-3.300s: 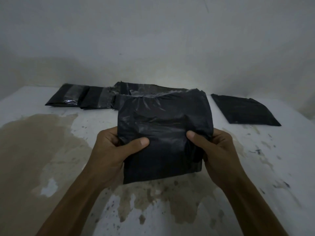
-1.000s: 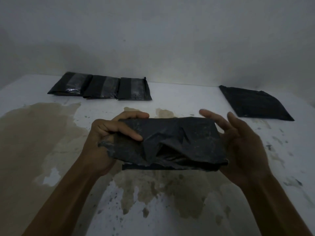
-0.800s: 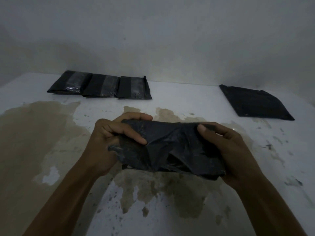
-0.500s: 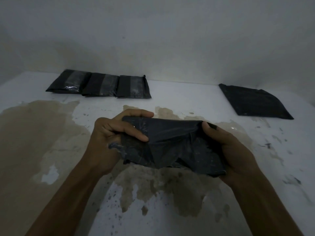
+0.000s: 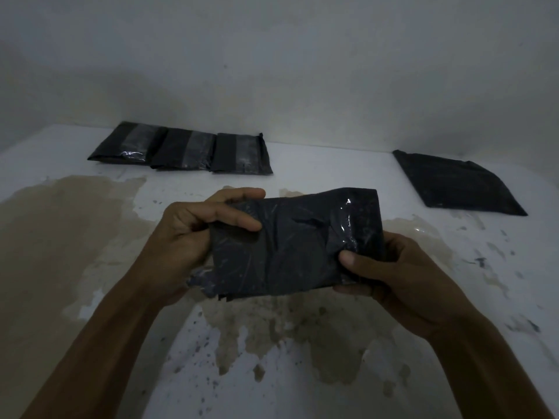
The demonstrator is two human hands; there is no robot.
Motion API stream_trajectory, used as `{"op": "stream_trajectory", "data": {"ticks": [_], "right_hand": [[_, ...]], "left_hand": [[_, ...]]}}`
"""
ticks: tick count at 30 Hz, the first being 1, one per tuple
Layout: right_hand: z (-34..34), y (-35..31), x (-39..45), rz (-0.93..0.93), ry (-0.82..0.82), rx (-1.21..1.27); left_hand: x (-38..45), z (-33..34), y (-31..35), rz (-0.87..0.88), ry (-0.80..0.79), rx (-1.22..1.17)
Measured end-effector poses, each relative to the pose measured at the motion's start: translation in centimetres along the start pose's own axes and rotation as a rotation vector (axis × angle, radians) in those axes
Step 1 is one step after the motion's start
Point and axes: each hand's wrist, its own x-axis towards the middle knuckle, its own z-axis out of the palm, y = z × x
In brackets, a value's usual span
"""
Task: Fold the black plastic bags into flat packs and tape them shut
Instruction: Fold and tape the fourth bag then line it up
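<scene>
- Two bare arms reached in from the bottom of the view, over a white table (image 5: 302,373) with big brown stains on it.
- The right hand (image 5: 402,276) held the lower right corner of a folded black bag (image 5: 290,243). Its thumb pressed down on the front of the bag, and its fingers were curled round behind it.
- The left hand (image 5: 193,225) held the upper left part of the bag. Its thumb lay across the front, one finger hooked over the top edge, and the other fingers were hidden behind.
- The bag was up in the air above the table, between the two hands, and was not touching it.
- It was wider than it was tall, so its long side ran from left to right. Its flat face was turned toward the camera, and its top edge leaned away.
- It looked crinkled, with a shiny patch near its right end.
- Farther back on the right, a flat black bag (image 5: 453,182) lay on the table by itself, well apart from the hands.
- At the back left, three taped packs (image 5: 181,152) lay side by side in a row, touching each other, each with a shiny strip of tape across it.
- Behind it all stood a plain pale wall (image 5: 272,71).
</scene>
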Motion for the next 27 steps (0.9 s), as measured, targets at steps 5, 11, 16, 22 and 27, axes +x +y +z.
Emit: {"op": "stream_trajectory", "data": {"ticks": [5,11,16,22,27], "right_hand": [[0.1,-0.1,0.0,-0.016,0.063,0.092],[0.5,0.1,0.1,-0.088,0.116,0.093],[0.7,1.0,0.2,-0.102,0.088,-0.005],[1.1,1.0,0.0,-0.104,0.025,-0.095],[1.0,1.1,0.1,-0.107,0.012,-0.036]], "left_hand": [[-0.5,-0.3,1.2,-0.098,0.000,-0.321],[0.4,0.6,1.0,-0.379,0.531,-0.144],[0.3,1.2,1.4,-0.387,0.527,-0.081],[0.3,1.0,1.2,-0.350,0.548,-0.180],[0.3,1.0,0.7,-0.342,0.622,-0.221]]}}
